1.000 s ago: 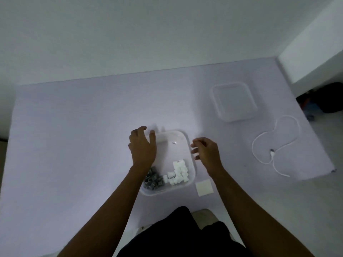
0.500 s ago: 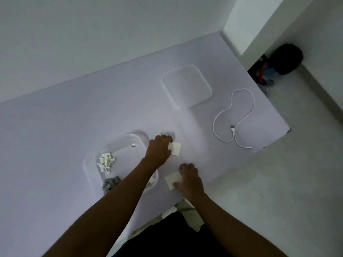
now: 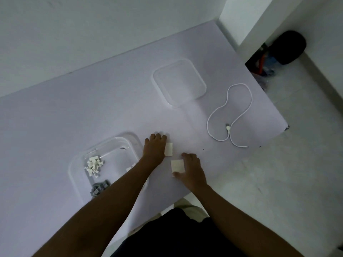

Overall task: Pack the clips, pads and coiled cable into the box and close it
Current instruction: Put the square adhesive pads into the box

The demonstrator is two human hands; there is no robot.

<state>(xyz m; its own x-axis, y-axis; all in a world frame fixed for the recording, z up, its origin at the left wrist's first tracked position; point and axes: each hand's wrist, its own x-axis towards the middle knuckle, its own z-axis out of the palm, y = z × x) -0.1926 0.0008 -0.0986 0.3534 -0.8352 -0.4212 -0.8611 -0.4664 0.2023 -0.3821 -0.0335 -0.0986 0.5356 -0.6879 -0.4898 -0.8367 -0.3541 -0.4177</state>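
Note:
A clear box (image 3: 128,139) stands open on the lilac table, holding white clips (image 3: 93,166) and grey clips (image 3: 100,189). My left forearm crosses its right side. My left hand (image 3: 155,147) rests just right of the box, fingers curled, gripping the edge of a white pad (image 3: 168,149). My right hand (image 3: 194,170) lies near the front edge, with a second white pad (image 3: 177,165) pinched between thumb and forefinger. The clear lid (image 3: 179,82) lies farther back. A white cable (image 3: 230,115) lies loose, not coiled, at the right.
The table (image 3: 74,108) backs onto a white wall; its right edge and corner run just past the cable. A dark bag (image 3: 289,47) and clutter sit on the floor beyond that corner. My dark lap is at the front edge.
The view swung right. My left hand left the box and now grips one pad; my right hand dropped to the front edge and closed on the other pad.

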